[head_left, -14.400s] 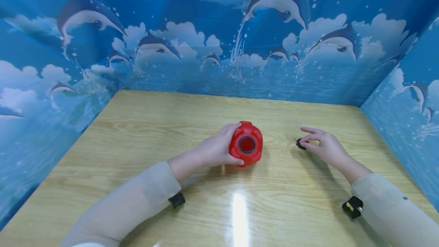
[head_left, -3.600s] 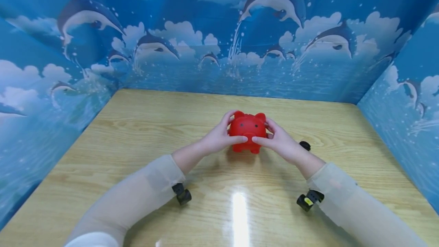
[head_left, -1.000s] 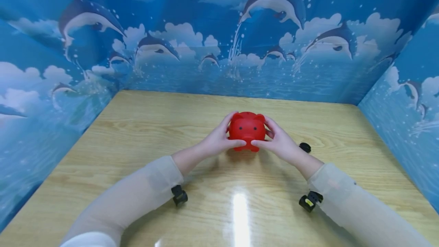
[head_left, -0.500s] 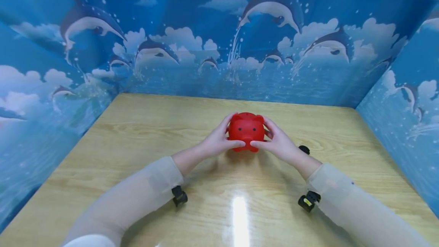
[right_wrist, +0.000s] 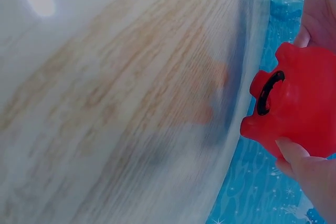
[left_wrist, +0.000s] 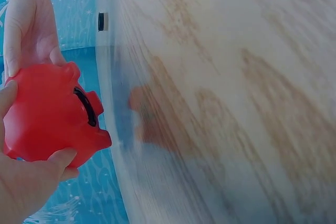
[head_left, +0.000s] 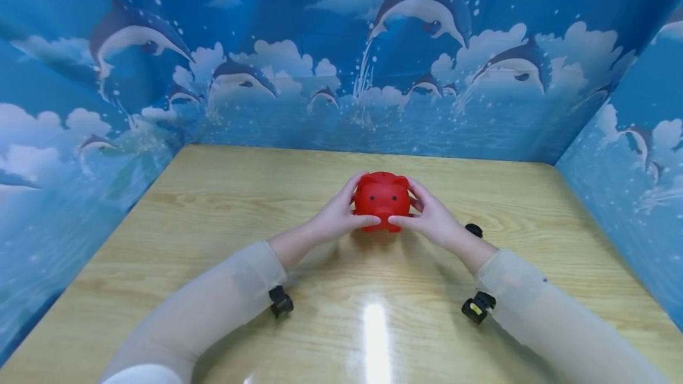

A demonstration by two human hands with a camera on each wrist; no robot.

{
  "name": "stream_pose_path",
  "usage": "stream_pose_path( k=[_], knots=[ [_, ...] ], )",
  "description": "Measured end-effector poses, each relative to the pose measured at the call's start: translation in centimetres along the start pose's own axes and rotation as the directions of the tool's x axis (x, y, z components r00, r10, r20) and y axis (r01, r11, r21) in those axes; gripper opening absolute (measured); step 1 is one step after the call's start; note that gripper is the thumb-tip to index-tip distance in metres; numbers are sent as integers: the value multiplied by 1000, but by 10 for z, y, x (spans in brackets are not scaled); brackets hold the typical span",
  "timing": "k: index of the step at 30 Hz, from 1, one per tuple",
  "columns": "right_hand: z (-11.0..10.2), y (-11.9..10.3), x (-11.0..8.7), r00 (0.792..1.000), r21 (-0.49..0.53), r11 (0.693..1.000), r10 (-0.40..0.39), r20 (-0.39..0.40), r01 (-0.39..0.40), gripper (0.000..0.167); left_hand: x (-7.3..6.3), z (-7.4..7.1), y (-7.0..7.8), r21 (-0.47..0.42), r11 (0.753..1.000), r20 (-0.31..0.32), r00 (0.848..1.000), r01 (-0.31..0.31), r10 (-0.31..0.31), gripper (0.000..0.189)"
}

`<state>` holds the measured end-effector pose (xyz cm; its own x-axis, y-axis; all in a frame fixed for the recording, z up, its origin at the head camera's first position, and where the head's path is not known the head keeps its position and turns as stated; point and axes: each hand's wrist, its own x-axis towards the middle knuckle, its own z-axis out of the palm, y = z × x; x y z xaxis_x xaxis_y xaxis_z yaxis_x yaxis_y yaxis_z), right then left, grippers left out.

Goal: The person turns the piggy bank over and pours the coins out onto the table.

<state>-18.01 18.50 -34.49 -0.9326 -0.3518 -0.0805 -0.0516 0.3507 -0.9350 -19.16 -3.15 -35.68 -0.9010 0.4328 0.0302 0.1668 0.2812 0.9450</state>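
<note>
A red piggy bank (head_left: 382,189) faces me upright near the middle of the table, held between both hands. My left hand (head_left: 337,217) grips its left side, thumb across the lower front beside the snout. On the other side my right hand (head_left: 436,221) grips it the same way. Both wrist views show its feet off the tabletop and a black ring (left_wrist: 85,106) around the opening in its belly. A small round black plug (head_left: 474,230) lies on the table just beyond my right wrist.
The pale wooden table (head_left: 240,194) is glossy, with a bright light reflection near the front. Blue dolphin-print curtains (head_left: 331,46) enclose its back and sides. A small black camera (head_left: 281,301) hangs under the left sleeve, another camera (head_left: 478,307) under the right.
Earlier the left hand alone held the piggy bank, belly showing, while the right pinched the black plug at the table. Since then both hands took the bank, face forward; lately it has barely moved.
</note>
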Motion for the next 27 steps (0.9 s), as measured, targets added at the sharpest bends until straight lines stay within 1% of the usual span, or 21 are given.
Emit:
stream_pose_path(
  k=[5,10,14,21,24,27],
  knots=[
    [1,0,-1,1000,-15,1000,-1,-5,1,92,0,0,-1,-18,1000,6,1000,-6,6,84],
    [1,0,-1,1000,-20,1000,-8,-10,7,91,-1,1,0,-11,1000,-4,1000,-8,8,83],
    [1,-1,0,1000,-20,1000,-23,-13,23,90,-1,1,2,-4,1000,-9,1000,-26,26,82],
    [0,0,0,999,-2,999,-44,-12,44,89,1,0,4,26,999,-6,999,-48,48,83],
    [0,0,0,999,-1,999,-51,-14,51,88,2,1,4,46,998,-7,999,-50,50,84],
    [0,0,0,998,-6,998,-57,-17,57,86,2,1,5,48,998,-7,999,-51,51,86]
  ],
)
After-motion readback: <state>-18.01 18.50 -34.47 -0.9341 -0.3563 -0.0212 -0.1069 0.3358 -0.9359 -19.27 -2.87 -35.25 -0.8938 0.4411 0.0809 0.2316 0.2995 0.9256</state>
